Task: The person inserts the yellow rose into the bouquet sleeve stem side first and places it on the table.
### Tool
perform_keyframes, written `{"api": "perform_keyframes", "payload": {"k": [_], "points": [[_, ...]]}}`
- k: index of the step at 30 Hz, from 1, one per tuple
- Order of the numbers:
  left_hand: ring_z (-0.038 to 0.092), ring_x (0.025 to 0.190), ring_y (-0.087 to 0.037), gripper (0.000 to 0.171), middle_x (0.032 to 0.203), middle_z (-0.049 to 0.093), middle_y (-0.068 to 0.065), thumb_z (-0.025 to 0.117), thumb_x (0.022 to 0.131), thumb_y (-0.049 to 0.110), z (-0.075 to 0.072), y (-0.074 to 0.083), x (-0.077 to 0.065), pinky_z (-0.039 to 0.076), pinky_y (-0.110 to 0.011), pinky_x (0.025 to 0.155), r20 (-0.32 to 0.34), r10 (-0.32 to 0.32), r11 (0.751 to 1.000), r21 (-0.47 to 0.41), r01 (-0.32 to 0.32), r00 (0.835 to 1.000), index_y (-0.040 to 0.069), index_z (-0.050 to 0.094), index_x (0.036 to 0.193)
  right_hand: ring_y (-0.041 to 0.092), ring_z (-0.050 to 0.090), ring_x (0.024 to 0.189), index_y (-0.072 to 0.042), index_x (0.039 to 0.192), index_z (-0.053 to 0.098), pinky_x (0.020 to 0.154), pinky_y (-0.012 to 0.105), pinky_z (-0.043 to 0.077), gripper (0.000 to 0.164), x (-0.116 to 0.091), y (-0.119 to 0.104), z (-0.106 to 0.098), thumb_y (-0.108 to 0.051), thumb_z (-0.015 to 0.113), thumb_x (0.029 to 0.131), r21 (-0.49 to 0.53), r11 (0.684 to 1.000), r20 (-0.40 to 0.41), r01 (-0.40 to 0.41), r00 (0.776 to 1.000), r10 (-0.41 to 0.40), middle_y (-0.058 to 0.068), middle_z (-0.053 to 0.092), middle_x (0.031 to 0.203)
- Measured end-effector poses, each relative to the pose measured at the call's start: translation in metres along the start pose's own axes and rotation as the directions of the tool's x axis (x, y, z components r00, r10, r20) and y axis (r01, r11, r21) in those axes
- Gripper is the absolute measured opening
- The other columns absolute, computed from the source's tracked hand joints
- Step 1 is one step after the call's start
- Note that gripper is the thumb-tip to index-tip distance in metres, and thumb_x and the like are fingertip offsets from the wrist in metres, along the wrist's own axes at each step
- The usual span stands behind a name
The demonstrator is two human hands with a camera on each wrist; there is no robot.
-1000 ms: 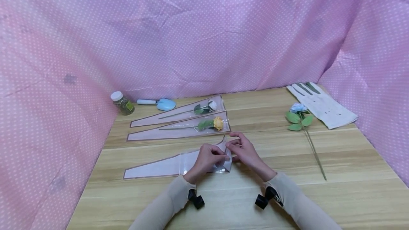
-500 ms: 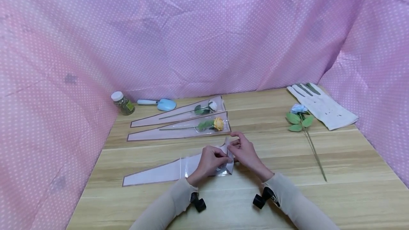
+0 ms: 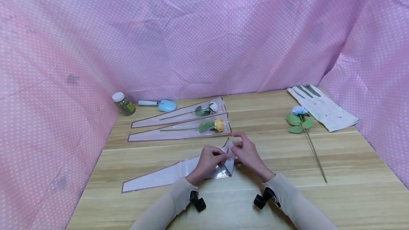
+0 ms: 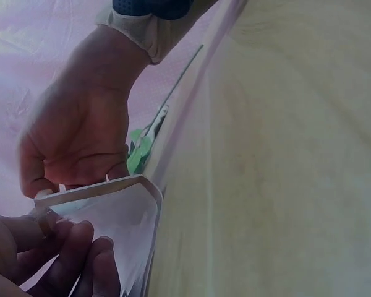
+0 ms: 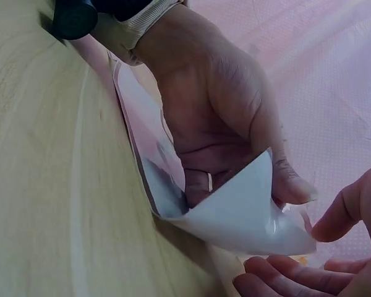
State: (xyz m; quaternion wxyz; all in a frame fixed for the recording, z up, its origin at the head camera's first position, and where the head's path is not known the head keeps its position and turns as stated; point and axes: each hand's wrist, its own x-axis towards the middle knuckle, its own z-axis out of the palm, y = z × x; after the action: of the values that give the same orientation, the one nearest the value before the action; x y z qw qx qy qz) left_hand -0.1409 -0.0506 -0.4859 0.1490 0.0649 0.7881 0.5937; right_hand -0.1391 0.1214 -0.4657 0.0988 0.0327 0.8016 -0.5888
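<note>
A tapered flower sleeve point(image 3: 156, 178), pale with a brown border and a clear front, lies slanted near the table's front. Its wide mouth stands raised and bent between both hands. My left hand point(image 3: 207, 162) pinches the mouth with thumb and curled fingers. From the far side, my right hand point(image 3: 249, 155) pinches the mouth's edge between thumb and fingers. In the right wrist view a folded corner of the sleeve point(image 5: 241, 204) reaches to the right thumb and fingertips point(image 5: 260, 284). The left wrist view shows the sleeve's rim bordered in brown, with left fingers point(image 4: 80, 247) along it.
Behind lie two filled sleeves, one with a yellow rose point(image 3: 219, 125), one with a white rose point(image 3: 213, 107). A blue trowel point(image 3: 166, 105) and a lidded jar point(image 3: 124, 105) stand back left. Right are a blue rose point(image 3: 299, 110) and a white glove point(image 3: 326, 107).
The sleeve's narrow end has swung toward the front of the table. Its mouth has bent up and folded further between the hands, which have shifted only slightly.
</note>
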Motion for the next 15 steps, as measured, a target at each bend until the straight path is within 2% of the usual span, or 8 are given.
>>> {"api": "perform_keyframes", "payload": {"k": [8, 12, 15], "points": [[0.059, 0.061, -0.005, 0.024, 0.068, 0.066, 0.008, 0.069, 0.093, 0.016, -0.0023, 0.0016, 0.0016, 0.050, -0.020, 0.061, 0.008, -0.059, 0.991, -0.122, 0.060, 0.998, -0.007, 0.076, 0.094, 0.022, 0.072, 0.082, -0.004, 0.140, 0.044, 0.060, 0.037, 0.061, 0.053, 0.0013, 0.0013, -0.0055, -0.002, 0.054, 0.089, 0.008, 1.000, 0.001, 0.010, 1.000, -0.010, 0.027, 0.071, 0.112], [0.060, 0.061, -0.005, 0.022, 0.069, 0.066, 0.008, 0.069, 0.092, 0.012, -0.0022, 0.0008, 0.0026, 0.051, -0.019, 0.061, -0.007, -0.077, 0.987, -0.142, 0.075, 0.997, -0.008, 0.074, 0.100, 0.023, 0.072, 0.082, -0.004, 0.140, 0.045, 0.060, 0.037, 0.061, 0.052, 0.0016, 0.0018, -0.0076, -0.003, 0.055, 0.089, 0.008, 1.000, 0.002, 0.010, 1.000, -0.010, 0.027, 0.070, 0.113], [0.060, 0.061, -0.005, 0.021, 0.070, 0.067, 0.005, 0.069, 0.091, 0.007, -0.0019, 0.0011, 0.0026, 0.051, -0.019, 0.059, -0.014, -0.062, 0.987, -0.147, 0.059, 0.998, -0.008, 0.071, 0.105, 0.022, 0.072, 0.081, -0.004, 0.140, 0.045, 0.059, 0.037, 0.061, 0.052, 0.0022, 0.0030, -0.0081, -0.003, 0.055, 0.089, 0.010, 1.000, 0.004, 0.011, 1.000, -0.011, 0.028, 0.070, 0.114]]}}
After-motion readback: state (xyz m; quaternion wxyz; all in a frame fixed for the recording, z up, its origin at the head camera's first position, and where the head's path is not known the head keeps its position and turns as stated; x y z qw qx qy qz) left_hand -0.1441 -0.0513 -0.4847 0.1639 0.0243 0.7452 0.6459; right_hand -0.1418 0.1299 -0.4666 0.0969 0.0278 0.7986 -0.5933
